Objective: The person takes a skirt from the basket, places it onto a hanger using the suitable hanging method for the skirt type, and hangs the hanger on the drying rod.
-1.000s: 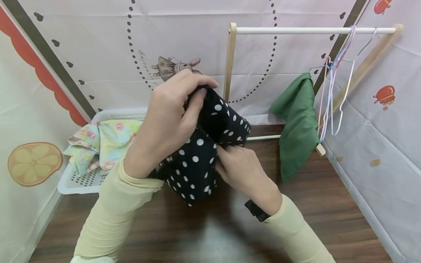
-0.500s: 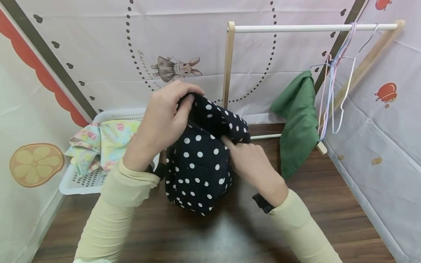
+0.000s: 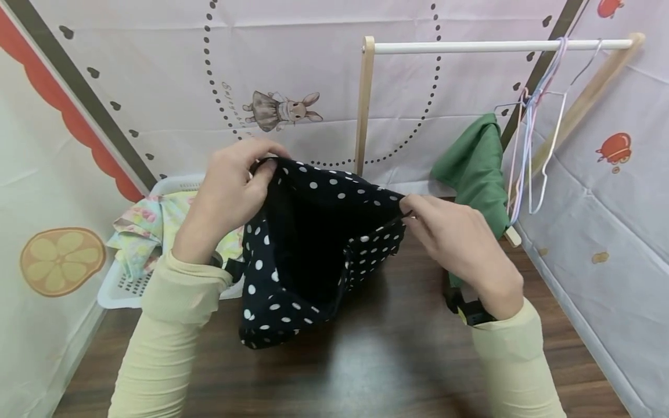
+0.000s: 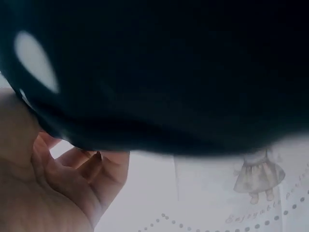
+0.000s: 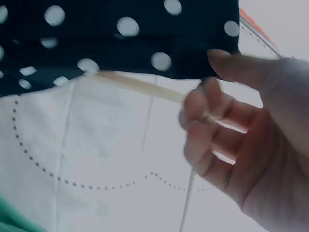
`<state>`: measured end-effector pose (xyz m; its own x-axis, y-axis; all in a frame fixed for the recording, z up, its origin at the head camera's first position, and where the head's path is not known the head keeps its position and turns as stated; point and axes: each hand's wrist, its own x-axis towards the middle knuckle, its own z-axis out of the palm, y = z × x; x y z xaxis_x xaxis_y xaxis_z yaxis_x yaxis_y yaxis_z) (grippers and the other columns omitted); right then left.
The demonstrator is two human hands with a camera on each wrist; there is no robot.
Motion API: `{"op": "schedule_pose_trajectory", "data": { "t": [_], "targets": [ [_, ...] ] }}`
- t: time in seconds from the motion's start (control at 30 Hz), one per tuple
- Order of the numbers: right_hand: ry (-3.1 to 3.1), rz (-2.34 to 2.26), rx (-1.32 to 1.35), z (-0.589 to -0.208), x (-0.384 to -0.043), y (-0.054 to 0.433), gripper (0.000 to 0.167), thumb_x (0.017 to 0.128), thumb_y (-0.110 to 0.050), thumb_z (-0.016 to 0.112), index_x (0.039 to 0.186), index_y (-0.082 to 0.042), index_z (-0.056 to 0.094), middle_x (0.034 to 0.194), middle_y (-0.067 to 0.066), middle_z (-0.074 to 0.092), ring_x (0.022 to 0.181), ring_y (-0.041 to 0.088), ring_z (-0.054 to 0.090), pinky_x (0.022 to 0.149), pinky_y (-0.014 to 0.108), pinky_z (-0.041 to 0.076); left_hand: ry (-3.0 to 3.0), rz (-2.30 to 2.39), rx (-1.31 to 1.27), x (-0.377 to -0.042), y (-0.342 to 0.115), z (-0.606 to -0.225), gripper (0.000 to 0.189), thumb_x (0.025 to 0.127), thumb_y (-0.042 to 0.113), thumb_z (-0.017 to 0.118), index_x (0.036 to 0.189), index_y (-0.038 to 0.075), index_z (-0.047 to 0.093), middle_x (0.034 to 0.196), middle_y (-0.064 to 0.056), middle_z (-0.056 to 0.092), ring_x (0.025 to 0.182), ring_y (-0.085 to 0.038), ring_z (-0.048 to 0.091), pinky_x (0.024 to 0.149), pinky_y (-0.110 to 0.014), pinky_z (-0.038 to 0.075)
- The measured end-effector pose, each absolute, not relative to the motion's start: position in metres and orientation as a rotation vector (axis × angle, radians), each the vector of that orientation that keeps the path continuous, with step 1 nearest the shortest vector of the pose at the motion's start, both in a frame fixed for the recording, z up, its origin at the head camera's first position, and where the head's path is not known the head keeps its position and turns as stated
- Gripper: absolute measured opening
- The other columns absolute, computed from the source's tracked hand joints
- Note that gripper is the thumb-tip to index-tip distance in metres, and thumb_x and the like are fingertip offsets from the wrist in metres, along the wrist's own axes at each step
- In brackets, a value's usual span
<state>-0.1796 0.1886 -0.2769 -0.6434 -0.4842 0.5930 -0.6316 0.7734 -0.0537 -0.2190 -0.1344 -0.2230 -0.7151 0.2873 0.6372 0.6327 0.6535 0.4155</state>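
Note:
A black cloth piece with white polka dots (image 3: 279,313) hangs between both hands above the floor, its mouth spread wide with a dark inside. Its exact kind is hidden by the folds. My left hand (image 3: 225,197) pinches the upper left corner of the edge between thumb and fingers. At the right end of the same edge, my right hand (image 3: 462,244) pinches the cloth. In the right wrist view, the thumb (image 5: 231,65) lies over the dotted edge with the fingers curled behind it. Dark fabric (image 4: 154,82) fills most of the left wrist view.
A white basket (image 3: 120,299) on the left holds yellow floral cloth (image 3: 141,223). A small rack with a white rail (image 3: 460,46) stands at the back right, bearing several hangers (image 3: 530,133). Green cloth (image 3: 470,165) hangs there, partly behind the right hand. Printed fabric walls surround the wooden floor (image 3: 366,371).
My right hand has moved right from the cloth's middle to its upper right corner. The left hand has shifted left and slightly down, and the cloth's mouth has spread wider.

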Motion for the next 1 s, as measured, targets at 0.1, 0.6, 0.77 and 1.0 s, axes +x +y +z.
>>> {"op": "schedule_pose_trajectory", "data": {
  "t": [0.1, 0.6, 0.77, 1.0],
  "targets": [
    [-2.480, 0.318, 0.789, -0.277, -0.180, 0.190, 0.015, 0.089, -0.012, 0.054, 0.100, -0.021, 0.061, 0.076, -0.010, 0.053, 0.059, 0.013, 0.052, 0.046, 0.036, 0.042, -2.337, -0.878, -0.714, -0.219, -0.132, -0.224, 0.027, 0.094, -0.005, 0.049, 0.100, 0.008, 0.072, 0.100, -0.001, 0.068, 0.085, -0.014, 0.056, 0.076, -0.032, 0.043],
    [-2.870, 0.412, 0.804, -0.317, -0.164, 0.189, 0.044, 0.089, -0.041, 0.065, 0.128, -0.021, 0.061, 0.101, -0.003, 0.058, 0.066, 0.010, 0.055, 0.057, 0.034, 0.048, -2.239, -0.844, -0.354, -0.219, -0.134, -0.235, 0.032, 0.090, -0.004, 0.041, 0.085, 0.005, 0.071, 0.085, -0.009, 0.064, 0.080, -0.025, 0.057, 0.070, -0.037, 0.042],
    [-2.866, 0.416, 0.627, -0.320, -0.160, 0.188, 0.055, 0.082, -0.064, 0.064, 0.118, -0.022, 0.069, 0.095, -0.005, 0.057, 0.071, 0.013, 0.058, 0.060, 0.038, 0.049, -2.229, -0.821, -0.309, -0.220, -0.132, -0.236, 0.031, 0.089, -0.003, 0.041, 0.083, 0.005, 0.070, 0.082, -0.010, 0.063, 0.076, -0.026, 0.056, 0.066, -0.038, 0.040],
    [-2.717, 0.430, 0.800, -0.325, -0.163, 0.193, 0.013, 0.091, -0.033, 0.070, 0.094, -0.020, 0.071, 0.086, -0.006, 0.051, 0.053, 0.006, 0.047, 0.047, 0.027, 0.041, -2.270, -0.774, -0.298, -0.220, -0.134, -0.240, 0.024, 0.089, -0.001, 0.043, 0.083, 0.004, 0.066, 0.078, -0.010, 0.065, 0.061, -0.026, 0.052, 0.055, -0.034, 0.036]
  ]
}}
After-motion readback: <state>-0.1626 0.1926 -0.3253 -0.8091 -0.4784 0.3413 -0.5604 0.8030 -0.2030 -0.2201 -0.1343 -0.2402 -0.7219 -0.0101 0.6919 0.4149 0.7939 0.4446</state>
